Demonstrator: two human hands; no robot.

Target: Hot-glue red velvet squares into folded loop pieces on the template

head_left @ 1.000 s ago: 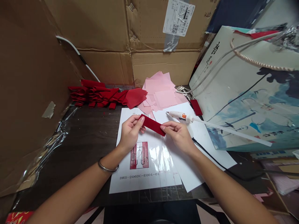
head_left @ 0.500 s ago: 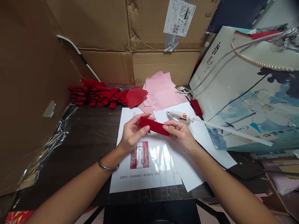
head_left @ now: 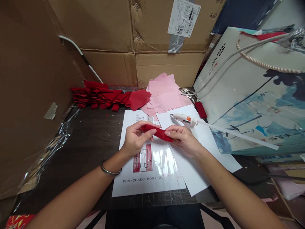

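The red strip [head_left: 162,135] is held above the sheets [head_left: 124,187] — long axis crosswise, running from hand to hand. Left hand [head_left: 135,136] pinches the left end, right hand [head_left: 184,140] the right — each grip clasping the strip, neither clearly nearer.
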